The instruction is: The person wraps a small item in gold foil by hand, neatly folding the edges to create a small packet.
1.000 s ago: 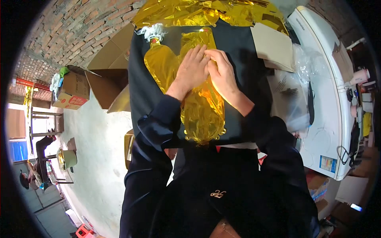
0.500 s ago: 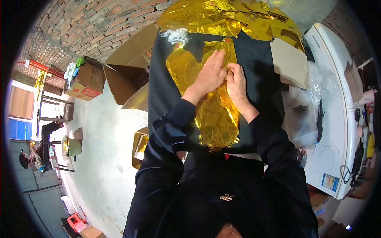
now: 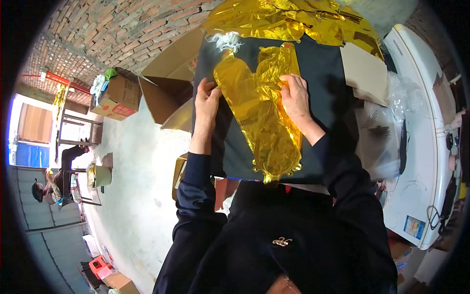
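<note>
A flat gold foil balloon (image 3: 267, 117) lies on the black-covered table (image 3: 323, 63), its two lobes pointing away from me. Each lobe has a small red spot near its tip, and small round tabs line the near end. My left hand (image 3: 206, 105) is beside the left lobe, fingers bent and thumb apart from the forefinger, tips right at the foil's edge. On the right lobe's outer edge, my right hand (image 3: 294, 100) pinches the crinkled foil between thumb and curled fingers. White string (image 3: 225, 41) lies in a tangle by the left lobe's tip.
More gold foil sheets (image 3: 259, 22) are heaped at the table's far end. A cardboard sheet (image 3: 363, 71) and clear plastic bags (image 3: 379, 137) lie to the right, before a white appliance (image 3: 416, 161). Open cardboard boxes (image 3: 166, 95) stand left. A person (image 3: 51, 188) sits farther left.
My left hand has left the middle of the foil and moved to the left lobe's outer edge. My right hand stays at the right lobe. The whole view has shifted slightly.
</note>
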`<state>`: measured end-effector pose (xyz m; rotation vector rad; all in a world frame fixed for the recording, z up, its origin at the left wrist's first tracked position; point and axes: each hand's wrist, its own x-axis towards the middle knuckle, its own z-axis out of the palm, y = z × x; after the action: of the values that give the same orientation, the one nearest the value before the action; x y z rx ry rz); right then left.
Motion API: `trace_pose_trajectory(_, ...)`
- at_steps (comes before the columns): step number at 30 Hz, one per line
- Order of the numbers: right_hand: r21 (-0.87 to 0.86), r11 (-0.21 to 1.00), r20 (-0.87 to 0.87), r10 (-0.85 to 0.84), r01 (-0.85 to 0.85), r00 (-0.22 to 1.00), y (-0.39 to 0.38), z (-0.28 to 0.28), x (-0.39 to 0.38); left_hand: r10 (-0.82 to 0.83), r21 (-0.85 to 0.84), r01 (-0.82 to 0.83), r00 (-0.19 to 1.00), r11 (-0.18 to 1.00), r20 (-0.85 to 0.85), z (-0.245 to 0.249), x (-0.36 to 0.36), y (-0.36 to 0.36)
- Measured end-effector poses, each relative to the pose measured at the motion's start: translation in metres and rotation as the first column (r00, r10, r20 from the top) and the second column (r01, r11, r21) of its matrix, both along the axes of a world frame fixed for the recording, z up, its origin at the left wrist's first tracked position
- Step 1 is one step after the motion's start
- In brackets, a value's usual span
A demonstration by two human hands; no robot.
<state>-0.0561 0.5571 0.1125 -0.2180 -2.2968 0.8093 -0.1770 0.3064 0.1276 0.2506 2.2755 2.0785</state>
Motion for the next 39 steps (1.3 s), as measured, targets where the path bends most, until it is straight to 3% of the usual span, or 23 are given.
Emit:
trace_pose_trajectory(2, 0.000, 1.000, -0.004, -0.003, 0.003, 1.000, 0.000, 0.000, -0.001, -0.038, 0.133, 0.027, 0.996, 0.991, 0.082, -0.003, 0.013, -0.001)
trace_pose_trajectory(3, 0.001, 1.000, -0.005, -0.004, 0.004, 1.000, 0.001, 0.000, -0.002, -0.078, 0.217, 0.041, 0.983, 0.975, 0.163, 0.018, 0.033, 0.004)
trace_pose_trajectory(8, 0.027, 1.000, -0.065, 0.016, -0.015, 0.998, 0.000, -0.001, -0.003, -0.149, 0.190, 0.101, 0.955, 0.977, 0.257, 0.015, 0.044, 0.010)
trace_pose_trajectory(14, 0.076, 0.997, -0.026, 0.021, -0.019, 0.999, -0.001, -0.001, -0.002, -0.220, 0.146, 0.195, 0.958, 0.970, 0.184, 0.015, 0.049, 0.039)
trace_pose_trajectory(18, 0.101, 0.995, -0.036, 0.005, -0.001, 0.999, -0.003, -0.004, -0.003, -0.267, 0.158, 0.259, 0.963, 0.953, 0.030, 0.010, 0.049, 0.060)
trace_pose_trajectory(25, 0.092, 0.996, -0.069, 0.019, -0.012, 0.997, -0.006, 0.003, -0.001, -0.374, -0.198, 0.327, 0.878, 0.924, -0.299, 0.010, 0.065, 0.082)
trace_pose_trajectory(28, 0.189, 0.981, -0.123, 0.059, -0.035, 0.991, -0.004, 0.009, 0.002, -0.490, -0.205, 0.452, 0.846, 0.868, -0.209, 0.015, 0.076, 0.090)
trace_pose_trajectory(29, 0.238, 0.970, -0.142, 0.080, -0.044, 0.987, -0.002, 0.011, 0.003, -0.475, -0.249, 0.408, 0.806, 0.878, -0.354, 0.018, 0.083, 0.093)
trace_pose_trajectory(32, 0.368, 0.929, -0.110, 0.087, -0.041, 0.990, 0.007, 0.000, 0.000, -0.510, -0.475, 0.269, 0.698, 0.838, -0.504, 0.011, 0.085, 0.103)
trace_pose_trajectory(33, 0.301, 0.952, -0.100, 0.084, -0.050, 0.991, 0.007, 0.002, 0.001, -0.544, -0.483, 0.305, 0.677, 0.821, -0.496, 0.017, 0.086, 0.103)
trace_pose_trajectory(39, -0.123, 0.987, -0.044, 0.103, -0.108, 0.994, 0.001, 0.008, 0.007, -0.592, -0.695, 0.121, 0.638, 0.709, -0.493, -0.005, 0.090, 0.107)
